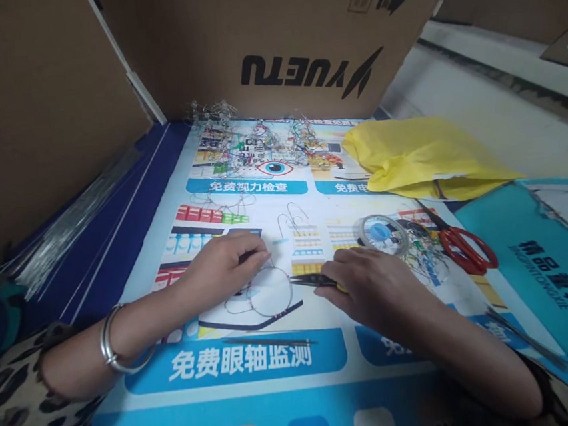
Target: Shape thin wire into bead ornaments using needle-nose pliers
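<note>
My left hand [228, 262] pinches the upper part of a thin wire loop [292, 292], its fingertips pressed together. That loop is round, with a smaller wire curl on its left side, and lies over the printed poster sheet [221, 396]. In my right hand [365, 275] are dark-jawed pliers [313, 280], which point left with their tips at the loop's right edge. Whether the jaws grip the wire is too small to tell. Bent wire pieces [292, 219] rest just beyond the hands.
Tangled wire pieces [261, 138] lie before the cardboard box [266, 27]. At the right are a wire spool [384, 233], red-handled scissors [468, 249], a yellow bag [424, 156] and a teal bag [545, 268]. Straight wires [74, 226] lie at the left, thin rods [271, 342] in front.
</note>
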A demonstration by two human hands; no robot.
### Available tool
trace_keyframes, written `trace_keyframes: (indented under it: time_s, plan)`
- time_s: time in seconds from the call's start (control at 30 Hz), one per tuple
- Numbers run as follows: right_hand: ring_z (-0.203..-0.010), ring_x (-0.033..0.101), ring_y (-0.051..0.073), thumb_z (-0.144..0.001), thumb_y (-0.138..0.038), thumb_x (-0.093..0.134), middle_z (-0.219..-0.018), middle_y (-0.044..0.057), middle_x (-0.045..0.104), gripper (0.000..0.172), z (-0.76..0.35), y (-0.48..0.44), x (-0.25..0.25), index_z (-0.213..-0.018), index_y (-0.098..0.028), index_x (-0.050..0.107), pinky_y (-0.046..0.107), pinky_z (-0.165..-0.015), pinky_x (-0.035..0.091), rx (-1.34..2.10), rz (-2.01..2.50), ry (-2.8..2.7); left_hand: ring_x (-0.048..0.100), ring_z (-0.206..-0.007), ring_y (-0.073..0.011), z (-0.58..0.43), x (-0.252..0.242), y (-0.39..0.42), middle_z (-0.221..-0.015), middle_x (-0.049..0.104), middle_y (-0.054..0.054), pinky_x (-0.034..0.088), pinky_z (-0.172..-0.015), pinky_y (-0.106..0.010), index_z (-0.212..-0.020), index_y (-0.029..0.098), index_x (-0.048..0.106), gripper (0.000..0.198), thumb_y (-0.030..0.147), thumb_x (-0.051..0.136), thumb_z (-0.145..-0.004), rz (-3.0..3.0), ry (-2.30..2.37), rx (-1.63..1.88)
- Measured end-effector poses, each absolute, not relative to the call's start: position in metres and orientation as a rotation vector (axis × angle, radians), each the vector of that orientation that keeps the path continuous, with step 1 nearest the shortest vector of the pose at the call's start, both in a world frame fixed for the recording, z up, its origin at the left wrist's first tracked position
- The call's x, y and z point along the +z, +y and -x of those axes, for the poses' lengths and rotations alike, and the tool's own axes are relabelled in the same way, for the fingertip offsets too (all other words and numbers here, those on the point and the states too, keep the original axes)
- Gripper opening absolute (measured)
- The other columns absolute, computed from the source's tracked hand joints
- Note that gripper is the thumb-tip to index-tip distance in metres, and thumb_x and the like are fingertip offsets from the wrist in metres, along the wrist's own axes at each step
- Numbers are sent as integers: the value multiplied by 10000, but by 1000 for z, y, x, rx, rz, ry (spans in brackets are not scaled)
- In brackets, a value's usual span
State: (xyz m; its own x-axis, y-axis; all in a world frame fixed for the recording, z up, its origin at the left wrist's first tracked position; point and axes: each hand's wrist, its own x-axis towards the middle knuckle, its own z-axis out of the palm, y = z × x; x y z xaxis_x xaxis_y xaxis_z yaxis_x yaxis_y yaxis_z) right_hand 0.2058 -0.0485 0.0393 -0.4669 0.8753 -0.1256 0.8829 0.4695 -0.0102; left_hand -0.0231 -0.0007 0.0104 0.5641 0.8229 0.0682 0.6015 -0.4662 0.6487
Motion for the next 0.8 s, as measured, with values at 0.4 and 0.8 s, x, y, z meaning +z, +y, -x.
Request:
trace_keyframes:
  time_s: [0.4, 0.8]
  plan:
    - [-804, 493, 193, -861, -358, 489, -810, 71, 557, 224, -207, -33, 13, -799, -167, 586, 297, -699, 329, 16, -1487, 2824, 555, -725, -124, 24, 2, -3, -766, 617, 11, 383, -624, -225, -807, 188, 608, 175, 258, 459, -869, -2293, 1116, 593]
    - [-737, 460, 177, -858, -382, 498, -752, 42, 548, 228, -201, -28, 12, -765, -190, 580, 288, -637, 266, 88, -1416, 2846, 564, -703, -129, 24, -5, -7, -769, 636, 4, 385, -608, -235, -826, 191, 613, 174, 278, 468, -871, -2436, 1158, 650]
